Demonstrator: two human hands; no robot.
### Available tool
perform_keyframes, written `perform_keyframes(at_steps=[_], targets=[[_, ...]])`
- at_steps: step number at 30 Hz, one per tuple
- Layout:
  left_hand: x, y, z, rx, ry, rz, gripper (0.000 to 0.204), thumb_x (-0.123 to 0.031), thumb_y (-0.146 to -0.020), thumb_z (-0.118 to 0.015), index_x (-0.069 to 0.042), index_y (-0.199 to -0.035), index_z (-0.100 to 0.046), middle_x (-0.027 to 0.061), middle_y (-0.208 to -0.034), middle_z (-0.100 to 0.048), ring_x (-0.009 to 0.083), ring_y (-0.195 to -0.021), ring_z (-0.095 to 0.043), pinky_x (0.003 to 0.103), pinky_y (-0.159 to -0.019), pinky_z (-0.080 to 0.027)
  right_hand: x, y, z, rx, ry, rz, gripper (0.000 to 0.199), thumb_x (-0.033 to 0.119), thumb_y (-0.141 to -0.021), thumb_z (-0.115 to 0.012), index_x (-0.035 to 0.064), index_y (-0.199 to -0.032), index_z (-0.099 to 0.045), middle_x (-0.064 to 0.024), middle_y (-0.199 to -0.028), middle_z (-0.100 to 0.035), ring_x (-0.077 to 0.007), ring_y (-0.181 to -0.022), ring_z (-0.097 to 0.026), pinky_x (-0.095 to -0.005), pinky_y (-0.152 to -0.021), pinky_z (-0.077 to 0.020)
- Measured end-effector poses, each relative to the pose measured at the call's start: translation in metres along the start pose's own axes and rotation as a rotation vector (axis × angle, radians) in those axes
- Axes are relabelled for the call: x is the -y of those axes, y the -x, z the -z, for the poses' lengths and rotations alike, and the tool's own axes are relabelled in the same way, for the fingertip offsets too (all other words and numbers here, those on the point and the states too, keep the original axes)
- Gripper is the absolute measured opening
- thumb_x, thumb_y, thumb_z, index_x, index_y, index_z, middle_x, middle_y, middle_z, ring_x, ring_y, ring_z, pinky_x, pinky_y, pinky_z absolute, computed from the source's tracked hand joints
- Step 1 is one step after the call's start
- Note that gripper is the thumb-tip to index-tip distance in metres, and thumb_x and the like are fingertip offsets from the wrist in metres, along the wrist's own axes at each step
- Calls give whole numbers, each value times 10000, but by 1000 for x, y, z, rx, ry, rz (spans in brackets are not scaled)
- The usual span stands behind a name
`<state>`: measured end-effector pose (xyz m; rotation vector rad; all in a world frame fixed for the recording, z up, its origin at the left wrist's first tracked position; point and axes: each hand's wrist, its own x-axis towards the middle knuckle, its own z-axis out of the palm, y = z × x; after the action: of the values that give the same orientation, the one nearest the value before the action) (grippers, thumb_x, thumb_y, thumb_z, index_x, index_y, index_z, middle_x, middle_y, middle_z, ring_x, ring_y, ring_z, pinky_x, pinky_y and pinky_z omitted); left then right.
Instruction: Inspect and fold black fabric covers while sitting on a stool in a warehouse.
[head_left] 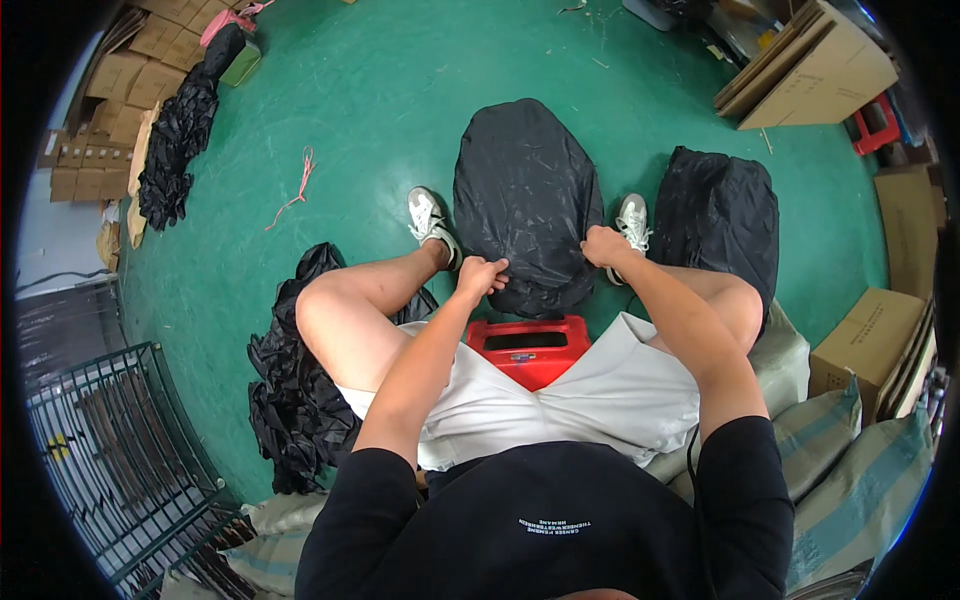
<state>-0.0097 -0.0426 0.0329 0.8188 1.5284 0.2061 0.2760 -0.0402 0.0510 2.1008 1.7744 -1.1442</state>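
A stuffed black plastic bag [525, 190] lies on the green floor between my feet. My left hand [481, 276] pinches the bag's near edge on the left side. My right hand [604, 245] grips the same edge on the right side. Both hands are closed on the black film. I sit on a red plastic stool [528, 349], my knees spread to either side of the bag.
A second filled black bag [722, 215] lies to my right. Loose black bags [295, 400] are heaped at my left, more [180, 130] at far left. Cardboard boxes [815, 70] stand at the back right, another [865, 335] to my right, a wire cage [110, 450] at lower left, striped sacks [860, 470] behind me.
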Motion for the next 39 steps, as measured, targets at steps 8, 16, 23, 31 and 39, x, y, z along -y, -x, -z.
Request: perform_keyframes(at_steps=[8,16,23,31,39], targets=[[8,5,-8,-100,-91,-82,377,-328,-877,-704,12,-733,-626,115,-720,-696,163,-535,-637,284,-452,-452,24,8,29,294,49,-194,246,44,-779,-571,-25,-971,-706,-191,-1071,-699,-296,-982,-694,-411,-812,-553],[14,-4,-6,-174,-214,-78,391,-339,-833,-763,-24,-673,-595,71,-633,-642,156,-518,-621,282,-448,-443,72,26,81,75,265,383,370,318,-841,-638,6,-1035,-684,-212,-1072,-677,-400,-1021,-642,-477,-878,-519],[10,7,1,-218,-338,-18,446,-389,-754,-823,-16,-662,-595,75,-601,-624,161,-488,-593,307,-464,-445,101,63,155,-212,73,599,306,291,-863,-639,27,-1019,-636,-209,-971,-679,-375,-987,-641,-470,-854,-505],[20,15,-12,-242,-288,-6,449,-403,-715,-845,-23,-683,-607,71,-636,-642,160,-526,-610,313,-527,-483,87,47,190,-140,194,488,421,284,-882,-640,26,-1208,-576,-188,-1057,-676,-362,-1028,-624,-445,-879,-485],[23,19,-12,-256,-308,25,436,-439,-721,-816,-43,-675,-638,67,-627,-656,179,-570,-635,336,-593,-497,106,49,203,-11,117,487,444,300,-889,-637,2,-1214,-585,-214,-1182,-638,-359,-1136,-591,-436,-945,-476]])
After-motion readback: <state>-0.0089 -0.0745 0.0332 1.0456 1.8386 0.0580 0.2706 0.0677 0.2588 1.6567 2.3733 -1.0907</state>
